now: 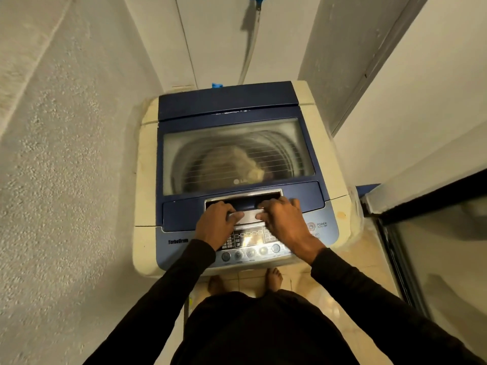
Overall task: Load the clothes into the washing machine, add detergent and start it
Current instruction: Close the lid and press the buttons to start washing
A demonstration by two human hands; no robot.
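A top-loading washing machine [147, 180] with a cream body and a blue lid [229, 104] stands in front of me. The lid lies down, and through its glass window light-coloured clothes [245, 162] show inside the drum. My left hand [217, 222] and my right hand [284, 219] both grip the silver lid handle [249, 216] at the lid's front edge, fingers curled into its recess. The control panel [250, 242] with a lit display and a row of round buttons lies just under my wrists. No detergent is in view.
A rough plastered wall [66, 154] runs close on the left. A white wall and a dark-framed door [421, 233] close in on the right. A hose [250, 46] hangs down the back wall. My bare feet [274, 279] stand on the tiled floor.
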